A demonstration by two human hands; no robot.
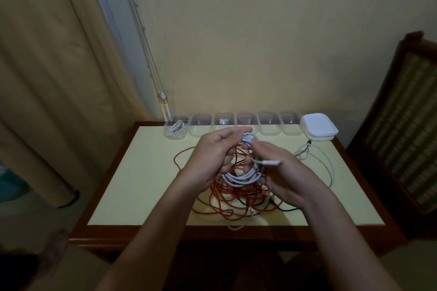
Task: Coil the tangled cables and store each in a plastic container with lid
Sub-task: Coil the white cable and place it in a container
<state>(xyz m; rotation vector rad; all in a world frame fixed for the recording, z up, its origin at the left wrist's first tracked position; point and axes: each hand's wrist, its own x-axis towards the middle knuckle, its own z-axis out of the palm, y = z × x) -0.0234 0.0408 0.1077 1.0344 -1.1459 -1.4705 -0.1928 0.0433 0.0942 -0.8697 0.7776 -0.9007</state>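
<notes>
Coil of thin white cable (243,176) sits mid-frame, held above the table: several smooth round loops, slightly oval. Left hand (212,157) grips the coil's left side, fingers curled round the loops. Right hand (287,173) pinches the free end near its white plug (272,162), fingers closed on it. Below: tangle of matte red cable (222,203) with thin black strands, on pale yellow table top with dark wood rim (142,172). Upper centre, back edge: row of clear rounded-rectangle plastic containers (269,126). Leftmost container (166,133) holds a coiled white cable. Stack of white plastic lids (319,127) at the row's right end. Loose white cable (325,153) lies right of the hands.
</notes>
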